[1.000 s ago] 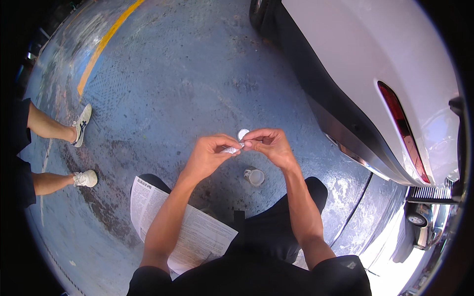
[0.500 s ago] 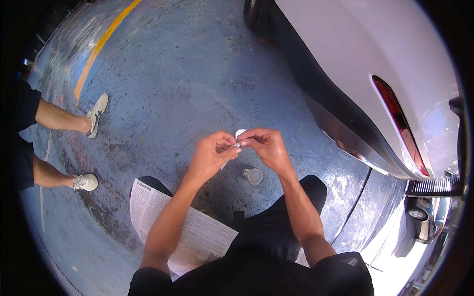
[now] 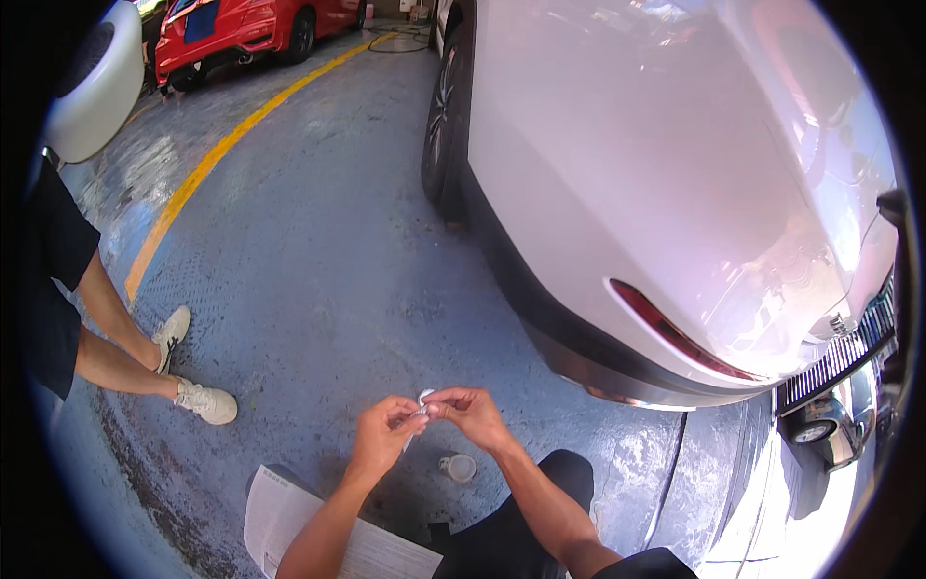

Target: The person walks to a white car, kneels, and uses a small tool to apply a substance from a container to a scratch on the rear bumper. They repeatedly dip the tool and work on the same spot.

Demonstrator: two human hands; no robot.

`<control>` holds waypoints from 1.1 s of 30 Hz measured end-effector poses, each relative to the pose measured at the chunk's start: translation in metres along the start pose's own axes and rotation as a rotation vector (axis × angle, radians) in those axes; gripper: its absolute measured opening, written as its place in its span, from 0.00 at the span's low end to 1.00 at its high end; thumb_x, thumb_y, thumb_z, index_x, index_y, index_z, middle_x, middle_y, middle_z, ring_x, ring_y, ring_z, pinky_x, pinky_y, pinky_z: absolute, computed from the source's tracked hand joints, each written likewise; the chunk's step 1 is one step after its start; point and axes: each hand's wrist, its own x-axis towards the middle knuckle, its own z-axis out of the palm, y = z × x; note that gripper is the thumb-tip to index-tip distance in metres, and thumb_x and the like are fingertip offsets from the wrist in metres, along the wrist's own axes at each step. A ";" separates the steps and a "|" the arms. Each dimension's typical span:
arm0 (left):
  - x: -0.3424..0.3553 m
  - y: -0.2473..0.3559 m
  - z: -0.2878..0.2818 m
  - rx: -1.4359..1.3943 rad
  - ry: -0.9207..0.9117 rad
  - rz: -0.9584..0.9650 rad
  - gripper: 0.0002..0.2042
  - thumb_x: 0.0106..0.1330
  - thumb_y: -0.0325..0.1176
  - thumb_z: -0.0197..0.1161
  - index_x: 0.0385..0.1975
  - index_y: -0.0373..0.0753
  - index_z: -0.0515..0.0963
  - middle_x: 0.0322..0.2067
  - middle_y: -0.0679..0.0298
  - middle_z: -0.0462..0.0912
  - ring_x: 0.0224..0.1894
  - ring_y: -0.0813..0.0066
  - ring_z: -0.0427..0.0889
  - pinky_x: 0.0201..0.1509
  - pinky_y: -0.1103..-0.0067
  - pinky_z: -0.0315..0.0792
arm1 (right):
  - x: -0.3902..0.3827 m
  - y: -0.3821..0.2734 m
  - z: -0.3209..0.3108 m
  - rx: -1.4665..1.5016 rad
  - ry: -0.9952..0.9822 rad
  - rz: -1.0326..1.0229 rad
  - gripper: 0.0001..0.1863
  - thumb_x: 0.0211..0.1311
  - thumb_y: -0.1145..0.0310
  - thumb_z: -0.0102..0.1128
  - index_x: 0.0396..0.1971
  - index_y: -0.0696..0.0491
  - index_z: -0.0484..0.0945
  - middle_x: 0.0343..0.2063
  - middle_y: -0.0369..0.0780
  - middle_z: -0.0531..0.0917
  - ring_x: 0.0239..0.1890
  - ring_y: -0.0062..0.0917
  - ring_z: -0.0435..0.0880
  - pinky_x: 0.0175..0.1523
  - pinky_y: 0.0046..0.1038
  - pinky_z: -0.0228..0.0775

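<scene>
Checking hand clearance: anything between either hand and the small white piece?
Nothing visible. The fingers of the left hand and right hand pinch at the small white piece. The cup is on the floor, lower in the picture, not between them.

No legible wording, only fine, blurred print on the white paper sheet (image 3: pixel 278 513)

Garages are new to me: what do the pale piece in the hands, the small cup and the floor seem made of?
The pale piece: perhaps paper or foil, white, too small to tell. The small cup: probably plastic, pale, seemingly translucent walls. The floor: likely painted concrete, blue, scuffed, slightly glossy in places.
</scene>
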 end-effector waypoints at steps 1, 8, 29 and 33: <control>0.000 0.000 0.000 0.020 0.002 0.002 0.07 0.69 0.19 0.68 0.43 0.29 0.79 0.36 0.56 0.89 0.37 0.74 0.89 0.43 0.79 0.84 | 0.000 0.001 0.000 -0.011 0.001 0.001 0.12 0.72 0.71 0.68 0.50 0.61 0.86 0.40 0.39 0.91 0.42 0.21 0.89 0.52 0.26 0.82; 0.004 -0.008 0.000 -0.023 -0.041 0.060 0.08 0.69 0.21 0.69 0.44 0.29 0.80 0.36 0.56 0.89 0.37 0.73 0.90 0.44 0.78 0.84 | 0.004 0.013 -0.006 0.024 0.012 -0.005 0.13 0.74 0.70 0.66 0.51 0.61 0.86 0.41 0.41 0.90 0.43 0.23 0.89 0.54 0.27 0.82; 0.021 -0.041 0.006 0.191 -0.023 0.164 0.10 0.72 0.35 0.70 0.43 0.34 0.83 0.31 0.62 0.89 0.30 0.79 0.85 0.29 0.81 0.76 | 0.009 0.017 -0.016 -0.207 0.067 0.082 0.13 0.73 0.67 0.67 0.48 0.60 0.87 0.41 0.39 0.90 0.45 0.20 0.87 0.55 0.25 0.79; 0.021 -0.045 0.005 0.156 -0.067 -0.024 0.12 0.75 0.33 0.66 0.47 0.28 0.84 0.34 0.58 0.91 0.34 0.75 0.91 0.37 0.81 0.80 | 0.003 0.011 -0.010 -0.346 0.111 0.036 0.12 0.72 0.67 0.68 0.46 0.60 0.87 0.38 0.38 0.91 0.43 0.20 0.87 0.53 0.26 0.78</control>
